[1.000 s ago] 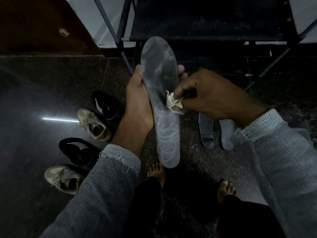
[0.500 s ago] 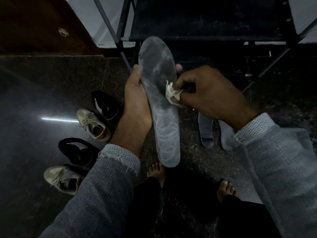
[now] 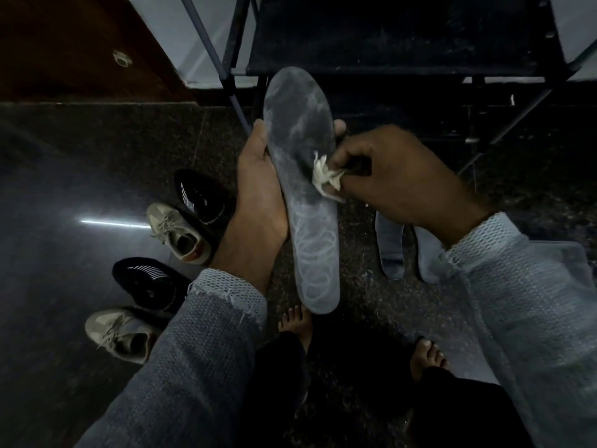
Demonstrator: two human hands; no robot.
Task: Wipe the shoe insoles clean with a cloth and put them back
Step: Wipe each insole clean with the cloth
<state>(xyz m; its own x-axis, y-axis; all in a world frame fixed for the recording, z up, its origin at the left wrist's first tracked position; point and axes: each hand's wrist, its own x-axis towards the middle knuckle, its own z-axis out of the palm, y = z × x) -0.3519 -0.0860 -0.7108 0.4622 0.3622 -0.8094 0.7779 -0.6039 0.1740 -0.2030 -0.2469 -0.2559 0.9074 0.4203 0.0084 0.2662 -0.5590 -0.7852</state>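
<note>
Overhead, the left hand (image 3: 258,185) grasps the dusty insole (image 3: 303,189) while the right hand (image 3: 397,176) pinches a crumpled cloth (image 3: 324,174) against it.

- No text, brand, number or sign can be read anywhere in the frame.
- The long grey foam insole (image 3: 302,189) at centre bears only pale looping scribble lines, not letters.
- The black knit shoe (image 3: 200,198) at left centre shows white stripes and a faint printed line too small to read.
</note>
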